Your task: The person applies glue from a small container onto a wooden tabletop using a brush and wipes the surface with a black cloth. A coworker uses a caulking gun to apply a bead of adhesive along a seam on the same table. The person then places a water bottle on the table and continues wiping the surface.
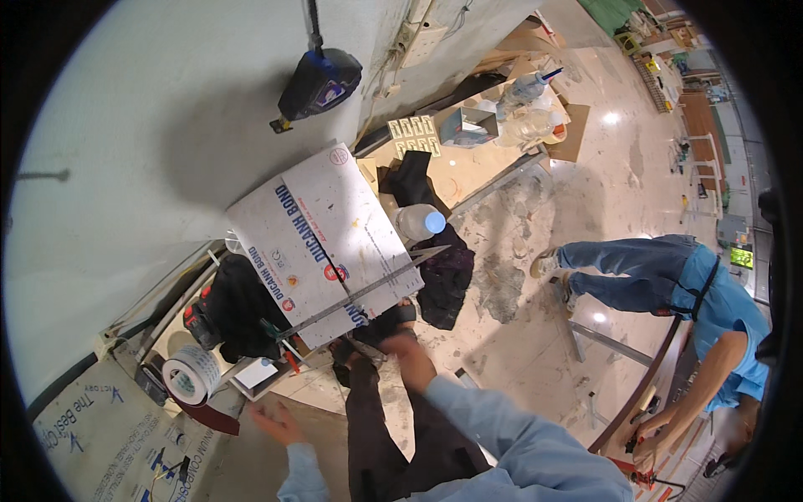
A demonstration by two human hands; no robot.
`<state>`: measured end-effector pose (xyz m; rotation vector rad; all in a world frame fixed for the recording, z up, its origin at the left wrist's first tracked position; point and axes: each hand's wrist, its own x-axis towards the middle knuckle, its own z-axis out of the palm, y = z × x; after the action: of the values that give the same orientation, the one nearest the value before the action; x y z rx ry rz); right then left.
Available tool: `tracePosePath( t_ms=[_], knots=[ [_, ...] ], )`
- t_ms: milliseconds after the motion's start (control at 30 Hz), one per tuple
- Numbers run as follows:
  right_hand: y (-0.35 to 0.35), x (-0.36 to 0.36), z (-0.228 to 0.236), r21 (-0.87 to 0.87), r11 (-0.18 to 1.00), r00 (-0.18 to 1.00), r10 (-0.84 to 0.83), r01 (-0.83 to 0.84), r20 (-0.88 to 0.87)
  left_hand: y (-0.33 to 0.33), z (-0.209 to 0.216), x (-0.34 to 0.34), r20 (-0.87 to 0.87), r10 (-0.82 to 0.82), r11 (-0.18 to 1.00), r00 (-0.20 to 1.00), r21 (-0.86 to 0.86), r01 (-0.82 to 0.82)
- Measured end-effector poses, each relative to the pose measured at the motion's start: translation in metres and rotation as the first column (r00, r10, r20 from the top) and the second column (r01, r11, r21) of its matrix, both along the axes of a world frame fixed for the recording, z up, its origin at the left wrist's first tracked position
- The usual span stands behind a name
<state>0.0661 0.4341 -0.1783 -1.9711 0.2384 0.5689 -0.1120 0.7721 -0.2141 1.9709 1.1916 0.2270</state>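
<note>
My left hand [280,422] is held low with its fingers spread and nothing in it. It is nearest to a small open box [253,376] with white inside and a strip of dark red sheet [209,416]. My right hand [410,358] is smeared by motion in front of my shoes, near the lower edge of a white printed panel [293,226]; whether it holds anything is unclear. Across that panel lies a metal try square [360,293]. A bottle with a blue cap [418,222] stands beside the panel, next to dark cloth [447,280].
A tape measure [320,84] hangs at the wall. A white tape roll [191,375] and a red-black tool [201,318] sit at left. Farther off are plastic bottles [531,125] and an open carton [468,127]. On the right a co-worker in blue [711,293] bends over a workpiece.
</note>
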Motion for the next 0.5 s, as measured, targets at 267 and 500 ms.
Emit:
tracePosePath(
  t_ms=[267, 500],
  knots=[
    [-0.141, 0.269, -0.004, -0.369, 0.926, 0.746, 0.192, 0.077, 0.638, -0.124, 0.097, 0.039, -0.070, -0.673, 0.730, 0.737, -0.226, 0.645],
    [-0.107, 0.337, -0.025, -0.113, 0.994, 0.833, 0.073, -0.012, 0.549, -0.187, 0.190, 0.193, 0.165, -0.734, 0.659, 0.659, -0.062, 0.749]
  ],
)
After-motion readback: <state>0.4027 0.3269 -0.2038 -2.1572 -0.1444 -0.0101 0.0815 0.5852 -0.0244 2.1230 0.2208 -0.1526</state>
